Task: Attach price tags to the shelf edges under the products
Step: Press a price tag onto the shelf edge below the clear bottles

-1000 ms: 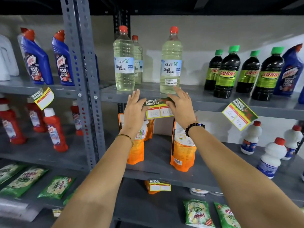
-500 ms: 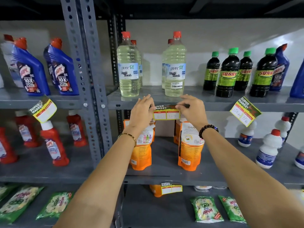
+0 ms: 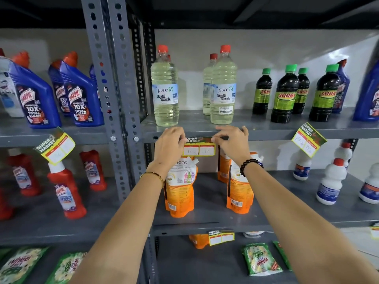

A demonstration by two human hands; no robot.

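Note:
A yellow and green price tag lies flat against the grey shelf edge, under the two clear liquid bleach bottles. My left hand pinches the tag's left end and my right hand pinches its right end, pressing the top strip to the edge. The tag's white boxes carry handwritten numbers. Fingers hide both upper corners of the tag.
Other tags hang at the left shelf edge, at the right and on the lower shelf. Blue Harpic bottles, dark Sunny bottles, orange pouches, red bottles and white bottles fill the shelves. A grey upright post stands left.
My fingers curled from flat-spread to pinching the tag's ends. The tag went from tilted to level against the shelf edge. The view rose and shifted slightly.

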